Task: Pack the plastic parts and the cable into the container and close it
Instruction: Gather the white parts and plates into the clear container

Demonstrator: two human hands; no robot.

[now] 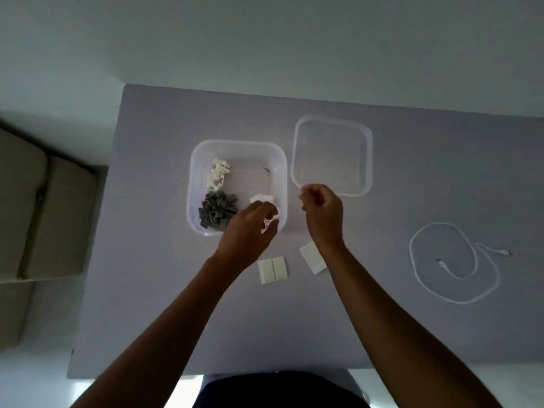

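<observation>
A clear plastic container (238, 144) stands open on the grey table. Inside lie white clips (217, 173), a heap of dark grey clips (217, 212) and white flat pieces (262, 198). My left hand (250, 228) reaches over the container's near right corner and holds small white parts in its curled fingers. My right hand (322, 206) hovers just right of the container with fingers curled; whether it pinches anything I cannot tell. The clear lid (332, 156) lies to the right. A coiled white cable (453, 262) lies far right.
Two white flat pieces lie on the table near me: a double square (272, 270) and a tilted one (312, 256) partly under my right forearm. A beige sofa (35, 201) stands left of the table. The table's near edge is close to my body.
</observation>
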